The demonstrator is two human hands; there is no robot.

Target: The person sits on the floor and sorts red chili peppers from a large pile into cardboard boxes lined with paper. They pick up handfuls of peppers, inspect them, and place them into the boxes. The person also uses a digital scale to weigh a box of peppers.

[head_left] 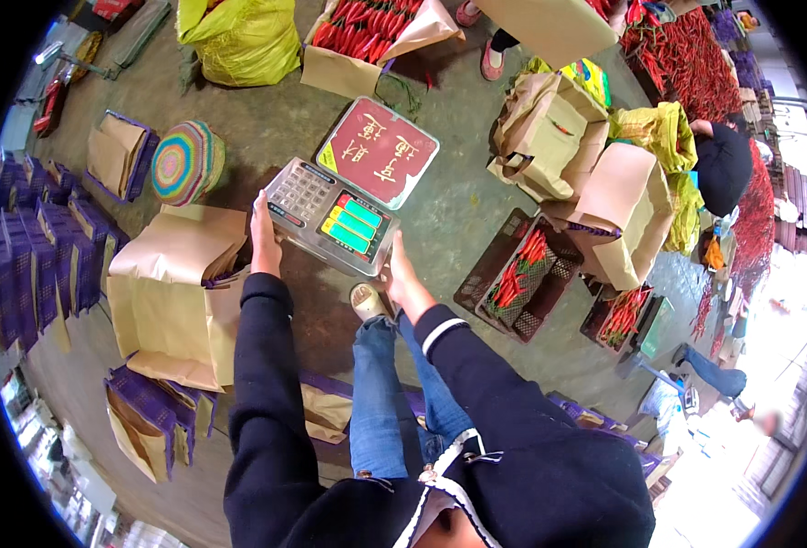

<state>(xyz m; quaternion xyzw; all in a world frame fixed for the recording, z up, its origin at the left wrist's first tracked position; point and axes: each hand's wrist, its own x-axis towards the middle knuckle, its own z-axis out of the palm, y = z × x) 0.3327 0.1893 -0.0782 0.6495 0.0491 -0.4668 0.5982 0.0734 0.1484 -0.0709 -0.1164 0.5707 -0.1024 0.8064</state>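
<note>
I grip a grey digital weighing scale (330,216) by its two sides, with my left hand (267,236) closed on the left edge and my right hand (400,269) closed on the right edge. Its keypad and green displays face up, and a red platform (378,152) with pale lettering sits at its far side. A paper-lined box (172,324) stands beside my left forearm. To the right of my right hand is a brown plastic crate (504,320) with red chilies (520,269) in it.
Purple folded crates (57,256) and a coloured woven cushion (187,164) lie to the left. A yellow sack (237,46) and chili box (367,27) stand ahead. Paper-lined boxes (621,215), a chili heap (659,55) and a crouching person (721,169) are at the right; another person's feet (493,57) show ahead.
</note>
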